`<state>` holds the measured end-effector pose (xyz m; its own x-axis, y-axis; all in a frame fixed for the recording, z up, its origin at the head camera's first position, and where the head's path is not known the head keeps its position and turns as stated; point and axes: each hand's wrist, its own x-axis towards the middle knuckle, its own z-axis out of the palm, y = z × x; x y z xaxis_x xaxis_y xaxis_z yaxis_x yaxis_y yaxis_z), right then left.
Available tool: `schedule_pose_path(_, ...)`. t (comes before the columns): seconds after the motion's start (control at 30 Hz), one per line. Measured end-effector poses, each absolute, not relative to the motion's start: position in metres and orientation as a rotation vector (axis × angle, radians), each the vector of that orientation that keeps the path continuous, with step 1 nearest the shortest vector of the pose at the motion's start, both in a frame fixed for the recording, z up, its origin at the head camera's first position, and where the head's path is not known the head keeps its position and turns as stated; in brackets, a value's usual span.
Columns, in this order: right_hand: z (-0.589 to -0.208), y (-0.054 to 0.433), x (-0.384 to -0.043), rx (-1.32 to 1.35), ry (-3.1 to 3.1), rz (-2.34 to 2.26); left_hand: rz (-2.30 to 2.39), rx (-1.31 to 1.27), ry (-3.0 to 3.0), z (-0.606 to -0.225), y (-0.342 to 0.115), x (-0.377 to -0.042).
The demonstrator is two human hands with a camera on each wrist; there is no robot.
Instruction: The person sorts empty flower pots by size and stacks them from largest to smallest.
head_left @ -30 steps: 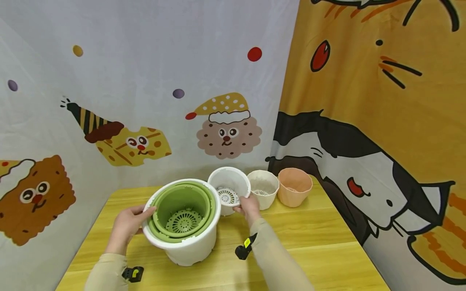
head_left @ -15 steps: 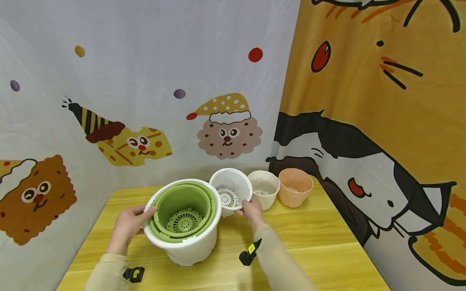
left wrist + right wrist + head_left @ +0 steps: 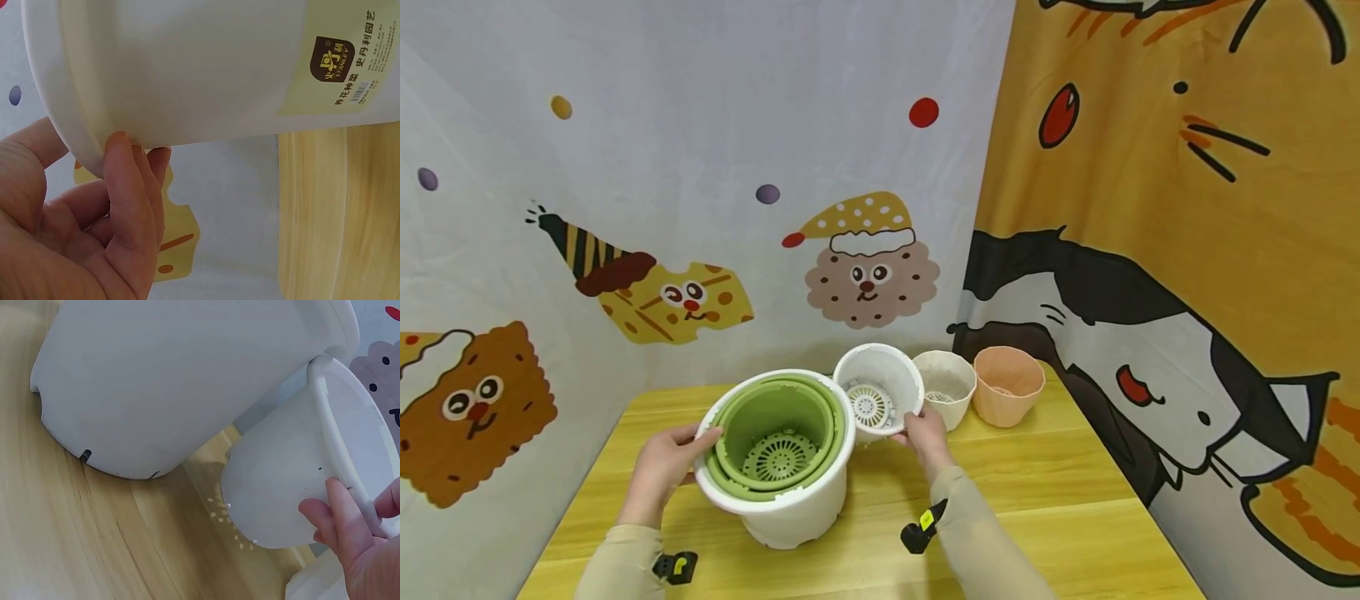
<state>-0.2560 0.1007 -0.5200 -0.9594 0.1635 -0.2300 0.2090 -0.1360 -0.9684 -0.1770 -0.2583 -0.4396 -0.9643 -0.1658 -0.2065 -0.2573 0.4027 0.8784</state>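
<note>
A large white flowerpot (image 3: 793, 518) stands at the table's left, with green flowerpots (image 3: 752, 421) nested inside it. My left hand (image 3: 662, 462) grips its left rim, thumb on top and fingers beneath; the left wrist view shows the fingertips against the outer wall (image 3: 206, 75). In my right hand (image 3: 927, 437) is the near right rim of a smaller white flowerpot (image 3: 887, 379), pinched between thumb and fingers. That pot tilts toward me, its slotted bottom showing. The right wrist view has its rim right at the large pot's rim, and light spots show on the table below its base.
Behind my right hand stand a cream faceted flowerpot (image 3: 951, 408) and a peach one (image 3: 1007, 392), side by side at the table's back right. A cartoon-printed cloth (image 3: 865, 125) hangs along the back edge of the wooden table (image 3: 1037, 492).
My right hand has moved slightly right with the small white flowerpot, and the pot tips more toward me. My left hand and the large flowerpot stay in place.
</note>
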Motion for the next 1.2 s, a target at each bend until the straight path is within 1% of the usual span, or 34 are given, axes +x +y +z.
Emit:
schedule_pose_path(0.5, -0.525, 0.120, -0.245, 0.422, 2.218, -2.187, 1.633, -0.364, 2.560, -0.440, -0.259, -0.176)
schedule_pose_path(0.87, -0.530, 0.146, -0.222, 0.410, 2.336, -2.056, 1.627, -0.353, 2.557, -0.439, -0.259, -0.176)
schedule_pose_path(1.03, -0.531, 0.161, -0.208, 0.363, 2.328, -2.105, 1.625, -0.354, 2.562, -0.439, -0.260, -0.176)
schedule_pose_path(1.2, -0.522, 0.175, -0.195, 0.309, 2.292, -2.149, 1.617, -0.356, 2.567, -0.439, -0.259, -0.176)
